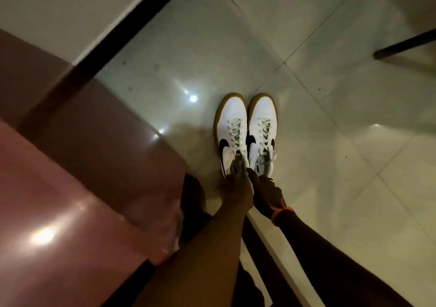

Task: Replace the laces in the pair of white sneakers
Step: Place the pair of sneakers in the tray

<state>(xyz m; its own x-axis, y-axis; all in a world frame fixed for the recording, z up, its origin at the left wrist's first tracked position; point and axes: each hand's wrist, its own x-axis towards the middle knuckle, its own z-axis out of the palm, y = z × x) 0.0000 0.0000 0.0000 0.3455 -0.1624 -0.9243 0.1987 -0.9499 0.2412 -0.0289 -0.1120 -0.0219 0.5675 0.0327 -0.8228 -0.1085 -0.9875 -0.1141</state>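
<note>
Two white sneakers on the tiled floor (318,47), side by side and touching, toes pointing away from the person. Left sneaker (230,127) and right sneaker (263,122) are both fully laced, pale laces (236,129) crossing up each tongue.

Left hand (236,186) is at the heel opening of the left sneaker, fingers curled into or onto the collar; looks like a grip on the shoe, though blur hides the fingertips. Right hand (266,191) sits just behind the heel of the right sneaker, dark and in shadow; cannot tell if its fingers are curled or holding anything. An orange band (282,212) at that wrist.

Beside the left hand: edge of a reddish table (70,188).

Judgement: task at its very start. No lace pulled out, no replacement laces in sight. Unlacing and relacing of both shoes remain.
</note>
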